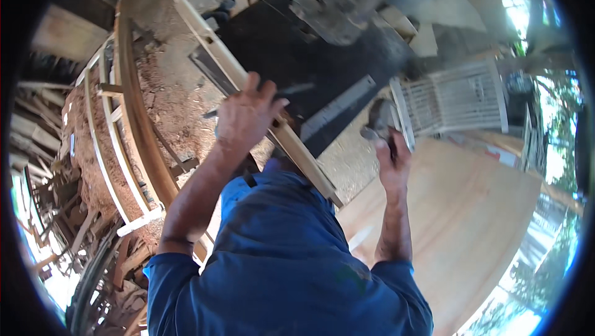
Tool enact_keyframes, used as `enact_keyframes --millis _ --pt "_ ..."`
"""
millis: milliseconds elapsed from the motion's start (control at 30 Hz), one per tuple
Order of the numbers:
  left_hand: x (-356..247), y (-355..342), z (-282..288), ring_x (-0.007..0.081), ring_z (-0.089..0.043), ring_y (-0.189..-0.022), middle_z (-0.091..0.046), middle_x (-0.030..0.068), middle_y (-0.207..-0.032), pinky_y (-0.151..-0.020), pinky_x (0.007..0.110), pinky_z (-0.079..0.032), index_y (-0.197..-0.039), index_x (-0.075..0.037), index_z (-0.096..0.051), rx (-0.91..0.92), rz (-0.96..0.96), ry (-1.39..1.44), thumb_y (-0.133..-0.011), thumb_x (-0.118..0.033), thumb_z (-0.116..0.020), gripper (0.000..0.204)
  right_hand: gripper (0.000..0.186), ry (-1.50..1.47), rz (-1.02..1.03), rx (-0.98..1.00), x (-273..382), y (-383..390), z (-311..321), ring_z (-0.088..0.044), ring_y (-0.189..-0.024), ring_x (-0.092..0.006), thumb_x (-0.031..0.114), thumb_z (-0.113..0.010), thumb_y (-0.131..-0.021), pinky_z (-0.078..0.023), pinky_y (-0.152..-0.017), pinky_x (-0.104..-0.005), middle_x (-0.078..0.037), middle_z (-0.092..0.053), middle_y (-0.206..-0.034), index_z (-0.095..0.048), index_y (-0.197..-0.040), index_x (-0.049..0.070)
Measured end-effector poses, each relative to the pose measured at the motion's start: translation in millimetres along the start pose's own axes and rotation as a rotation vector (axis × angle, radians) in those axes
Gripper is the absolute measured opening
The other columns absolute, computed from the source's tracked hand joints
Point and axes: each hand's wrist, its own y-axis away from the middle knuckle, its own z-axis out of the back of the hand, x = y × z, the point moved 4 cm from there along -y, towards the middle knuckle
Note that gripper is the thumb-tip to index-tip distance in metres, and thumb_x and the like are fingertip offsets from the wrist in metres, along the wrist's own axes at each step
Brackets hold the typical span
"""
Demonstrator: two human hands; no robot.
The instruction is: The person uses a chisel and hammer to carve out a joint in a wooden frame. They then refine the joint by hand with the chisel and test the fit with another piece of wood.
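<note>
A long pale wooden bar (300,150) with notches cut along it slants across the near left edge of a black-topped table (260,20). My left hand (248,113) is closed over the middle of this bar, its fingers curled across the top. A dark slim tip shows left of that hand; what it belongs to is hidden. Off to the right, clear of the bar, my right hand (395,159) grips a hammer-like tool (381,119) with a blurred grey head. Its handle is mostly covered by my fingers. A grey metal ruler (338,108) lies on the tabletop.
A metal machine (328,14) stands on the table's far side. To the right are a white slatted rack (455,100) and a broad plywood sheet (458,212). Long planks (133,100) and a pale frame lean at left, above sawdust and a heap of wood scraps (80,218).
</note>
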Motion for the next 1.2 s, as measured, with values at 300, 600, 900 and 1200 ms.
enact_keyframes --millis 300,600,900,1200 --pt "-23 12 25 0.0338 -0.071 -0.07 -0.054 0.011 -0.098 -0.056 0.046 -0.057 -0.102 -0.009 -0.058 -0.069 -0.125 0.01 -0.09 -0.04 -0.075 0.038 0.045 -0.17 -0.259 0.167 -17 41 -8 -0.048 -0.066 -0.0063 0.01 -0.088 -0.079 -0.043 -0.059 -0.0245 0.004 -0.06 -0.083 -0.066 -0.118 0.005" --pt "-52 45 1 0.0333 -0.07 -0.088 -0.054 0.0126 -0.112 -0.072 0.047 -0.058 -0.111 -0.007 -0.062 0.182 -0.187 0.262 -0.081 -0.041 -0.082 0.05 0.05 -0.241 -0.342 0.287 -2 79 -39 -0.05 -0.067 -0.0038 0.011 -0.092 -0.074 -0.042 -0.058 -0.0232 0.005 -0.064 -0.081 -0.069 -0.118 0.005" --pt "-41 51 4 0.0369 -0.067 -0.095 -0.05 0.0161 -0.123 -0.076 0.048 -0.058 -0.116 -0.005 -0.059 0.163 -0.165 0.197 -0.08 -0.046 -0.081 0.058 0.053 -0.329 -0.387 0.273 10 72 -43 -0.068 -0.076 -0.0136 -0.004 -0.075 -0.079 -0.053 -0.076 -0.027 -0.009 -0.074 -0.083 -0.056 -0.128 -0.009" --pt "-40 59 3 0.0377 -0.072 -0.087 -0.05 0.0166 -0.127 -0.069 0.048 -0.06 -0.127 -0.006 -0.054 0.155 -0.123 0.234 -0.085 -0.042 -0.079 0.06 0.047 -0.148 -0.272 0.31 -26 31 -41 -0.058 -0.066 -0.0106 0.013 -0.065 -0.091 -0.048 -0.058 -0.0267 -0.007 -0.069 -0.087 -0.058 -0.133 -0.005"
